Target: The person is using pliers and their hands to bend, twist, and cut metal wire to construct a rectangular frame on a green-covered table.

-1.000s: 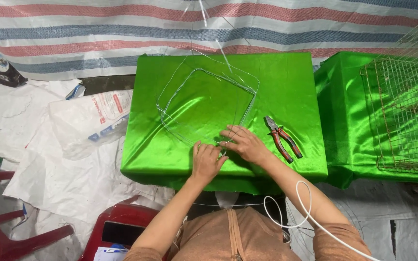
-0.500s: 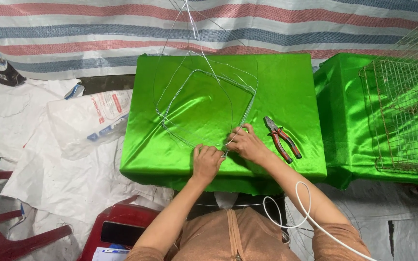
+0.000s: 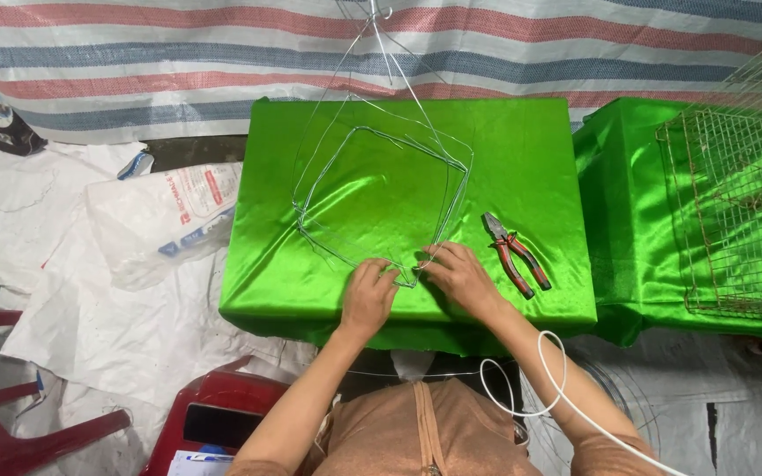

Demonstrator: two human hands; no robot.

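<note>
A thin silver wire frame [image 3: 372, 132], bent into nested square loops, lies on a table covered in shiny green cloth [image 3: 531, 150]. Long strands rise from it toward the top of the view. My left hand [image 3: 369, 296] pinches the frame's near corner from the left. My right hand [image 3: 459, 275] grips the same corner from the right, fingers curled on the wire. Red-and-black handled pliers [image 3: 515, 255] lie on the cloth just right of my right hand.
A wire mesh cage [image 3: 738, 211] sits on a second green-covered table at the right. A white plastic sack [image 3: 165, 220] lies on the floor sheeting at the left. Red plastic furniture [image 3: 213, 414] stands at the bottom left. A white cable [image 3: 544, 388] loops near my right arm.
The wire frame has turned and shifted slightly on the cloth, its upright strands swinging. Both hands have stayed at the near corner with small finger movements.
</note>
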